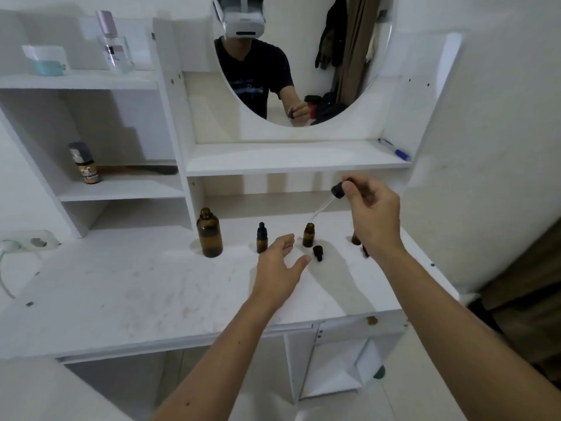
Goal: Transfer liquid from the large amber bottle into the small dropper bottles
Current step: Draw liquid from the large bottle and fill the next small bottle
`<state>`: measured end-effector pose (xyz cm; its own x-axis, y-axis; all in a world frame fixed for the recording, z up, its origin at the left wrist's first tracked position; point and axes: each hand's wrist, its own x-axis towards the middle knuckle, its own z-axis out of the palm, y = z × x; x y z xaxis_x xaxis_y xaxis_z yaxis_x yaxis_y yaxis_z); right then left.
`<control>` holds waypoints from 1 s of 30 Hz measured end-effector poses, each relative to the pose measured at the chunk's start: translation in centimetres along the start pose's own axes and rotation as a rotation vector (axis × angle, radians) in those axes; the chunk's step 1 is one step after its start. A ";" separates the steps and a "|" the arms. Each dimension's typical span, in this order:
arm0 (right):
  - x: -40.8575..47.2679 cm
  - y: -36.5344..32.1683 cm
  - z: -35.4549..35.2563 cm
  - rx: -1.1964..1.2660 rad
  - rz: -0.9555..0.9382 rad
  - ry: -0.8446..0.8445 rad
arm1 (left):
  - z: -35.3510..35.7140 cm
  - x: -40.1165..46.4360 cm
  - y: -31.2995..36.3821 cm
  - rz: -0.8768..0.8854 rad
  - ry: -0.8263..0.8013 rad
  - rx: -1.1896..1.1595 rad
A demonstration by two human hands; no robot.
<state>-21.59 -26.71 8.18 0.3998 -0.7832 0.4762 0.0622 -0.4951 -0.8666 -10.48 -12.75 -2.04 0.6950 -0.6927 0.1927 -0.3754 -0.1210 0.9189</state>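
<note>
On the tabletop (121,284), the large bottle (209,233) stands left of two small bottles (261,238).

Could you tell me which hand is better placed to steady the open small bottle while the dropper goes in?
Left hand: open, empty, beside the open bottle. Right hand holds the dropper.

White desk (121,299) w/ shelves. Oval mirror (358,95) at back, clothes reflected in it. Top left shelf: clear perfume bottle (115,50) w/ pinkish cap, just beside a small white-and-teal packet (45,60). Lower left shelf: small bottle (86,164) w/ orange label, upright. Blue pen (394,149) on middle shelf, right end. Wall socket (36,243) far left, plug in.
</note>
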 end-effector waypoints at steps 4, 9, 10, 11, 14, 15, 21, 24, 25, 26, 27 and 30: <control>0.6 1.5 0.3 -0.015 0.000 -0.026 | 1.5 2.7 0.1 0.007 -0.004 0.010; 0.7 3.0 1.0 -0.051 -0.011 -0.061 | 2.6 4.5 -0.4 0.068 0.030 0.046; 0.6 3.1 1.0 -0.058 -0.016 -0.068 | 2.7 4.7 -0.5 0.072 0.041 0.045; 0.6 3.3 1.1 -0.065 -0.021 -0.075 | 2.7 4.9 -0.7 0.072 0.051 0.047; 0.7 3.4 1.3 -0.078 -0.018 -0.098 | 2.9 5.3 -0.9 0.075 0.071 0.054; 0.8 3.4 1.4 -0.077 -0.013 -0.101 | 2.9 5.4 -1.0 0.077 0.074 0.058; 1.3 3.1 1.9 -0.122 -0.030 -0.100 | 3.1 5.3 -1.1 0.084 0.069 0.078; 1.3 3.0 1.9 -0.138 -0.043 -0.093 | 3.1 5.2 -1.2 0.093 0.067 0.095; 1.3 3.0 1.9 -0.133 -0.043 -0.097 | 3.1 5.2 -1.2 0.093 0.067 0.098; 1.4 3.1 1.9 -0.124 -0.036 -0.107 | 3.0 5.3 -1.2 0.092 0.065 0.099; 1.3 3.1 1.8 -0.117 -0.026 -0.121 | 3.0 5.3 -1.2 0.090 0.064 0.098; 1.2 3.2 1.7 -0.110 -0.008 -0.157 | 3.0 5.3 -1.3 0.091 0.063 0.101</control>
<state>-19.35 -28.58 5.76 0.5380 -0.7149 0.4466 -0.0312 -0.5463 -0.8370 -8.16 -18.34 -3.25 0.6913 -0.6583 0.2978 -0.4960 -0.1326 0.8581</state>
